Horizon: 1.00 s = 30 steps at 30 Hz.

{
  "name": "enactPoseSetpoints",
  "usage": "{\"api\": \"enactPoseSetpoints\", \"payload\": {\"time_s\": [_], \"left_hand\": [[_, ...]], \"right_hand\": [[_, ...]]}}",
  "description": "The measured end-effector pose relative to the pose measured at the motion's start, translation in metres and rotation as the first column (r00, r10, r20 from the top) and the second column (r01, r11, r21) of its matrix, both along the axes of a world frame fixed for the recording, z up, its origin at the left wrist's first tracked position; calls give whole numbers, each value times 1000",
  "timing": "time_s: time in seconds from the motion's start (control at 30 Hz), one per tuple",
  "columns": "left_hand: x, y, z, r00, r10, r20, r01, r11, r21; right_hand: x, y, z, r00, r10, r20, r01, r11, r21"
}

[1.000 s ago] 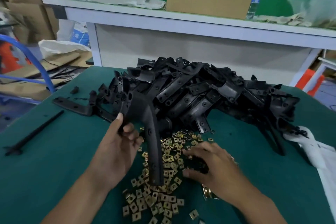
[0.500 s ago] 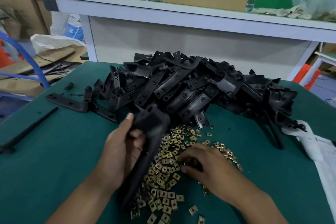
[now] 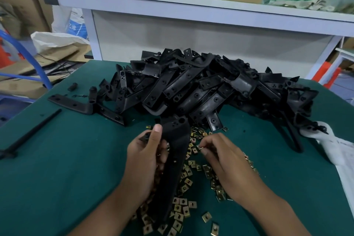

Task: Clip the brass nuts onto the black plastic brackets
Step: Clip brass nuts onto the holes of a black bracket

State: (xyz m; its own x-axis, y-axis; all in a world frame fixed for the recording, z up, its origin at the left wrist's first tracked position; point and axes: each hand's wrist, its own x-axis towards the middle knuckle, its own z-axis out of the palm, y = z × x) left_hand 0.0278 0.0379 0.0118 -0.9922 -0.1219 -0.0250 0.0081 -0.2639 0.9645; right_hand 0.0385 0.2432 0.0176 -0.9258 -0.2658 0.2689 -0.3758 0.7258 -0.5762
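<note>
Green matting covers the worktable (image 3: 57, 168) in the head view, the only one. At the centre the left hand (image 3: 143, 163) grips a long black plastic bracket (image 3: 173, 159), thumb up along its left edge, fingers curled behind; the bracket runs from 12 o'clock, by the heap, down toward 6 o'clock. Just to its right, at 3 o'clock, the right hand (image 3: 222, 157) pinches one brass clip nut (image 3: 200, 147) between thumb and forefinger — close beside the bracket, whether touching it I cannot tell. Loose brass nuts (image 3: 183, 210) lie scattered under and around both hands. A big heap of black brackets (image 3: 201, 86) fills 12 o'clock. One L-shaped bracket (image 3: 76, 105) lies at 10 o'clock, a thin black rod (image 3: 32, 132) at 9 o'clock.
</note>
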Motion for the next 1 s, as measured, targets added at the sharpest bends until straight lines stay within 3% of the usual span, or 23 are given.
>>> {"api": "enactPoseSetpoints", "payload": {"time_s": [0.1,0.23,0.3,0.4,0.47,0.7,0.87,0.93,1.0], "left_hand": [[1,6,3,998,-56,3,55,991,123],[-8,-5,10,999,1,39,-13,951,310],[-10,-9,11,998,25,63,-46,936,349],[-10,-9,9,999,22,26,-30,935,354],[-8,-8,10,1000,11,-23,-3,950,313],[-6,-9,11,998,-23,-52,34,975,218],[-3,-7,7,992,-81,-93,98,977,189],[-3,-6,6,989,-108,-103,126,973,191],[-2,-6,5,981,-144,-130,169,964,205]], "right_hand": [[5,-8,2,996,91,-23,-92,995,-24],[12,-25,-6,950,311,24,-312,950,7],[17,-30,-13,939,330,102,-340,934,106],[20,-35,-20,946,323,15,-309,889,337],[17,-37,-18,951,308,-44,-273,894,355],[1,-15,-9,979,193,-61,-179,966,187],[-3,-7,-2,996,25,-83,-18,997,74],[-4,-5,1,999,-41,-19,40,997,-68],[-5,-5,8,980,-85,181,141,934,-327]]}}
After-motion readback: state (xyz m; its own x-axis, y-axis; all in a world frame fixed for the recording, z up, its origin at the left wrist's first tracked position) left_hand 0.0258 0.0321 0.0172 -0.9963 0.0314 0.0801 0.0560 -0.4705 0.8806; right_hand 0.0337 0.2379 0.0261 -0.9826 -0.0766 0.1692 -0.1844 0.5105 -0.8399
